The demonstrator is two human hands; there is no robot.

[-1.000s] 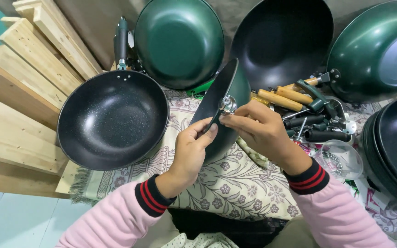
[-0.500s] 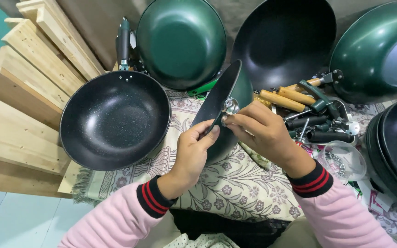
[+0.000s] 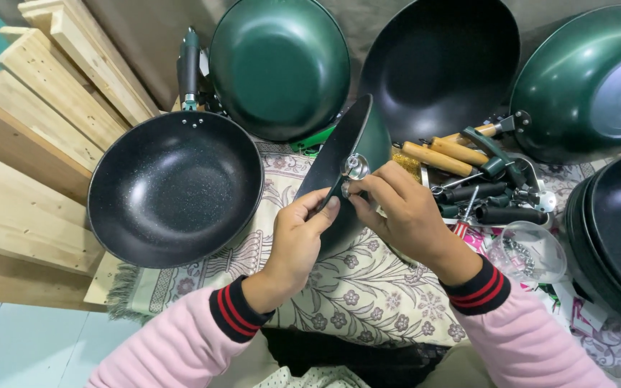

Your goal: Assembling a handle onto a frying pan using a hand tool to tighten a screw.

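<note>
Crowded cloth (image 3: 368, 302); pan (image 3: 339, 172) edge-on, gripped.

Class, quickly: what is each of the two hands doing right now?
Left hand: closed on the rim of the tilted dark pan.
Right hand: fingertips pinched on the small metal fitting at that pan's rim.

A black speckled pan (image 3: 175, 188) with its handle attached lay at the left edge of the patterned cloth (image 3: 368, 294). Green pans (image 3: 279, 66) leaned along the far edge. Loose wooden and black handles (image 3: 461, 172) were heaped near the right edge, beside a clear bowl (image 3: 527, 251). Wooden planks (image 3: 30, 136) were stacked at left.
</note>
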